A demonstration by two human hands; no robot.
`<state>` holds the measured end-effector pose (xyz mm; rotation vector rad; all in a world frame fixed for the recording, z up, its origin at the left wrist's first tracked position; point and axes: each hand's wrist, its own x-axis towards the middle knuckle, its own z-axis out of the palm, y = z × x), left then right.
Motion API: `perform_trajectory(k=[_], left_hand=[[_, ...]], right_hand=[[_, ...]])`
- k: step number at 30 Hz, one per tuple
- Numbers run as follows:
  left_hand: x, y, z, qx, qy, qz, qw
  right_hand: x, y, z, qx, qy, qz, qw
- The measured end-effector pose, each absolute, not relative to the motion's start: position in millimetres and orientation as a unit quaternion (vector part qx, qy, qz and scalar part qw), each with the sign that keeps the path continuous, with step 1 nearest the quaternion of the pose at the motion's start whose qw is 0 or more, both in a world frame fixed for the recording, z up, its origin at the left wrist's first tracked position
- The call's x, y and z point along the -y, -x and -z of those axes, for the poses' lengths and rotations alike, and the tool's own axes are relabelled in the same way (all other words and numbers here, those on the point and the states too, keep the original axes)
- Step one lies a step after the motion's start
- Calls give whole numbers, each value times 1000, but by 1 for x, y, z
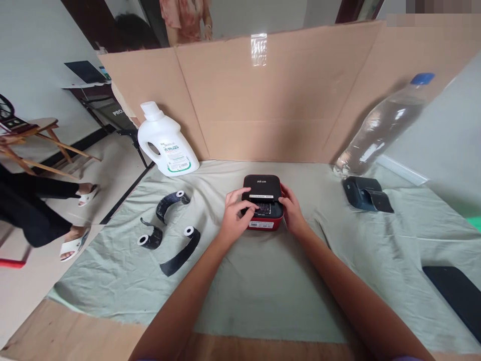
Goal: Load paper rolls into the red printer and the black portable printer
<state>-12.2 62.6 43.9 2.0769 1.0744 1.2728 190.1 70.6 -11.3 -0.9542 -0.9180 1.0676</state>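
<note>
A small box-shaped printer [262, 186], black on top with a red lower body, sits on the cloth in front of me. A pale label strip crosses its lid, and a white sticker is on its front. My left hand [237, 213] is at its left side, with thumb and fingertip drawn together over a dark speckled strip or panel [264, 208] at the front. Whether that piece is loose paper, I cannot tell. My right hand [292, 208] grips the right side, thumb on the top edge and fingers hidden behind it.
Black curled rolls [182, 251] with white cores lie left. A white detergent jug [167, 143] and tilted clear bottle [383, 128] lean by the cardboard [270, 100]. A dark device [363, 194] and black slab [454, 293] are right. People stand beyond the cardboard and left.
</note>
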Motion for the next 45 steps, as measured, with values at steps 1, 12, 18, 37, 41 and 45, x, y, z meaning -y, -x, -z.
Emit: perform_trajectory(k=[1,12,18,37,41,45], left_hand=[[-63,11,-42,-406,-739,-472,256],[-71,1,-30,-391,-560,-495,537],[-74,2,-27,-398,-434,-494,639],[-83,12,-36,-419,-427,-455,659],[-81,7,-35,-426,-423,-459,655],[-79,2,-36,-428,-420,-476,643]], right_hand=[[-71,-190,11,406,422,-471,660],[-68,-191,7,418,432,-473,644],[-69,-192,10,422,445,-465,638],[-69,-195,9,439,443,-464,629],[-69,-188,3,403,468,-457,640],[-68,-180,-5,367,484,-444,659]])
